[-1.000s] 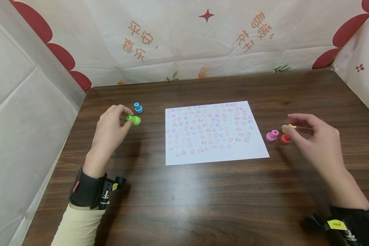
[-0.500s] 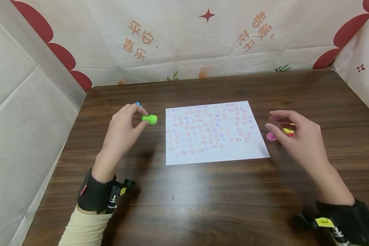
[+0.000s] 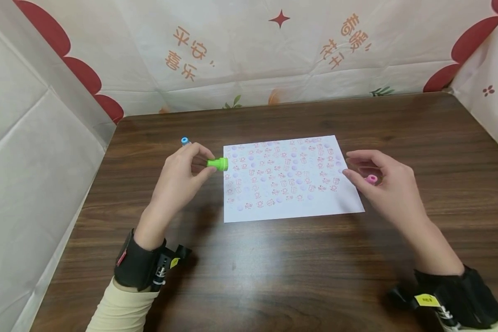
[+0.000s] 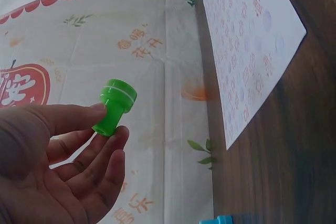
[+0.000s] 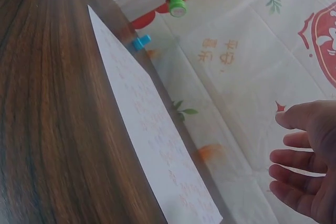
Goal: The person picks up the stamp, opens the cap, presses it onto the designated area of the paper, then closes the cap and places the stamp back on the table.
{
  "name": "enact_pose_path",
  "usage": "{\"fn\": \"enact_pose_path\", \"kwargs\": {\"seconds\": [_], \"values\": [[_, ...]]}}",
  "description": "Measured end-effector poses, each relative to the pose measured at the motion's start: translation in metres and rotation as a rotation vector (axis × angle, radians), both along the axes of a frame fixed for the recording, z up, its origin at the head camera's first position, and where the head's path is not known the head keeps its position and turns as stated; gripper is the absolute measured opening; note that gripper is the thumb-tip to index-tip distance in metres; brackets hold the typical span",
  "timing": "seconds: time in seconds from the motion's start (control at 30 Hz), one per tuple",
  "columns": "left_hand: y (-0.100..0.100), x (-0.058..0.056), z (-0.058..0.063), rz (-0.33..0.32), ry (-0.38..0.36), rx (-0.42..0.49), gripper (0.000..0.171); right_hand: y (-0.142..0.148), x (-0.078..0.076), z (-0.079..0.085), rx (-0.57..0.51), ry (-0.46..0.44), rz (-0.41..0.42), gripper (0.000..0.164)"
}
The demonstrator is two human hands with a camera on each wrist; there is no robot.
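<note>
My left hand (image 3: 178, 177) pinches a green toy stamp (image 3: 218, 164) by its narrow end, between thumb and fingers. The stamp is held sideways over the left edge of a white sheet of paper (image 3: 274, 216) printed with rows of small red and purple stamp marks. In the left wrist view the wider end of the green stamp (image 4: 119, 92) points up and away from the palm. My right hand (image 3: 392, 191) hovers by the paper's right edge with relaxed fingers and nothing in them. A pink stamp (image 3: 371, 179) shows partly behind that hand.
A blue stamp (image 3: 185, 141) stands behind my left hand, partly covered by it. The brown wooden table (image 3: 249, 276) runs back to a patterned white cloth (image 3: 249, 55), which also rises at both sides.
My left hand has carried the green stamp rightward to the paper's edge. The right hand has moved left, still holding nothing, and now covers the red and yellow stamps seen earlier.
</note>
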State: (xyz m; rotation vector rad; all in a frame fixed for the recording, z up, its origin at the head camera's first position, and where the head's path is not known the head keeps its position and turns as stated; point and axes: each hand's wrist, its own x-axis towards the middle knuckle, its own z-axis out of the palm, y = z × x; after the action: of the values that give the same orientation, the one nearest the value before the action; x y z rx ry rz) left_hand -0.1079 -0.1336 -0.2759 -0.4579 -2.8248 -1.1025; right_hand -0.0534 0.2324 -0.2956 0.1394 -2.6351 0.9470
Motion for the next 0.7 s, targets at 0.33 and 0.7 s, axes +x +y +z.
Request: {"fn": "enact_pose_path", "kwargs": {"seconds": [0.33, 0.7], "values": [[0.008, 0.003, -0.002, -0.023, -0.028, 0.045, 0.023, -0.017, -0.001, -0.009, -0.004, -0.060, 0.079, 0.037], [0.013, 0.007, -0.007, -0.045, -0.056, 0.057, 0.020, -0.033, 0.000, -0.021, -0.032, -0.078, 0.168, 0.037]]}}
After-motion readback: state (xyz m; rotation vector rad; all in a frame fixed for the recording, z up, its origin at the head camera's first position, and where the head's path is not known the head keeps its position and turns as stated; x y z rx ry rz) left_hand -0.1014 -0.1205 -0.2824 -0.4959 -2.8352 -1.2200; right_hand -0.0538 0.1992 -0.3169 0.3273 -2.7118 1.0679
